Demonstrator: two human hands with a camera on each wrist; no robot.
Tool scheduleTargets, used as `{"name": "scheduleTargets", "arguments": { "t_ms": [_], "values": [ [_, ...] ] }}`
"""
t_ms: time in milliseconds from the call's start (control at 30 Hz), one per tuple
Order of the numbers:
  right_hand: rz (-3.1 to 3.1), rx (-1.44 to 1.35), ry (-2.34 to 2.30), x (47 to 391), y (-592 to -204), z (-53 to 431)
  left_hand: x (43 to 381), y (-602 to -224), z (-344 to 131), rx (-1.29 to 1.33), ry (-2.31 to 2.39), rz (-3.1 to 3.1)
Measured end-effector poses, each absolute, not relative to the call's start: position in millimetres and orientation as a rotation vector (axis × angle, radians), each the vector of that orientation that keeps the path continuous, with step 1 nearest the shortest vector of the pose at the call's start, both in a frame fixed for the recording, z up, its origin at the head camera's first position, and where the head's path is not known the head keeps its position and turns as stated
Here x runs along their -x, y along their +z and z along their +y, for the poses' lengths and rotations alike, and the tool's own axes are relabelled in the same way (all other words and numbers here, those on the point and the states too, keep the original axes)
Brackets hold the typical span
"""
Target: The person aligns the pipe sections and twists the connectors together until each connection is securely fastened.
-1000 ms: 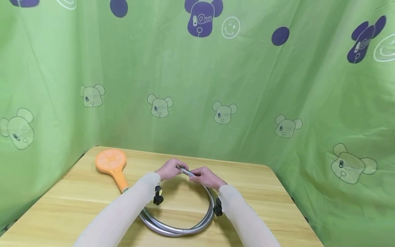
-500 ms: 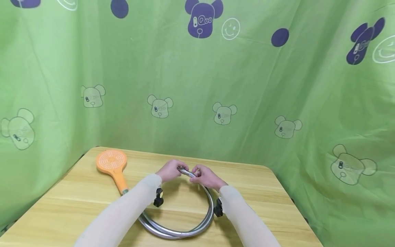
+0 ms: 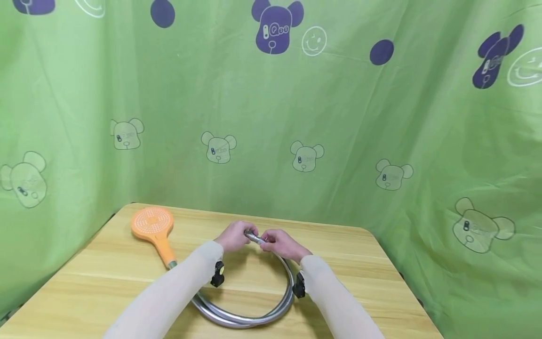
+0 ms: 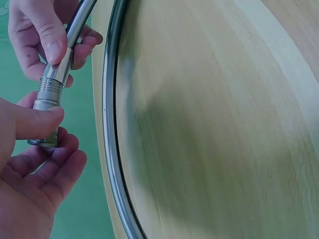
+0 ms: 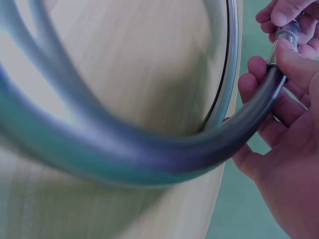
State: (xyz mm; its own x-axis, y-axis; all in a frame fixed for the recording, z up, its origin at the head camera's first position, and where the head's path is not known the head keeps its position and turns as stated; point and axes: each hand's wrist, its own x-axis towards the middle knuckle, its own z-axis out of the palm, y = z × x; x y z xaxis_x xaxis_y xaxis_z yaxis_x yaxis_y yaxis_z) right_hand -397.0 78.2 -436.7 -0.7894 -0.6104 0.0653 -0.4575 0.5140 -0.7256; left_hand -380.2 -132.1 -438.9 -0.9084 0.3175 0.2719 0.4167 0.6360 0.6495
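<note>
A silver shower hose [image 3: 277, 311] lies in a loop on the table, one end lifted between my hands. My left hand [image 3: 235, 237] pinches the metal end fitting [image 4: 49, 89], thumb on one side and fingers below, as the left wrist view shows. Right beside it, my right hand [image 3: 286, 245] grips the smooth sleeve where the hose meets that fitting. In the right wrist view the hose [image 5: 199, 154] curves up into these fingers. At the far left an orange shower head [image 3: 152, 222] lies spray face up; my left forearm hides part of the hose near its handle.
The wooden table [image 3: 351, 282] carries the hose loop and shower head. A green curtain [image 3: 262, 103] with bear prints hangs close behind the table's far edge and along both sides. A small black device sits at each wrist.
My right fingers were slightly raised half a second ago and now lie closer round the fitting. Both hands keep their place; the hose loop and shower head stay still.
</note>
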Motion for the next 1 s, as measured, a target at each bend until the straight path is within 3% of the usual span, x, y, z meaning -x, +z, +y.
{"name": "scheduleTargets", "arguments": {
  "t_ms": [467,1000],
  "values": [
    [2.588,0.970,-1.028,402,-423,76,375,-432,-129,0.546,-1.014,-2.674],
    [2.566,0.921,-1.074,403,-436,86,376,-439,-125,0.533,-1.104,-2.660]
  ]
}}
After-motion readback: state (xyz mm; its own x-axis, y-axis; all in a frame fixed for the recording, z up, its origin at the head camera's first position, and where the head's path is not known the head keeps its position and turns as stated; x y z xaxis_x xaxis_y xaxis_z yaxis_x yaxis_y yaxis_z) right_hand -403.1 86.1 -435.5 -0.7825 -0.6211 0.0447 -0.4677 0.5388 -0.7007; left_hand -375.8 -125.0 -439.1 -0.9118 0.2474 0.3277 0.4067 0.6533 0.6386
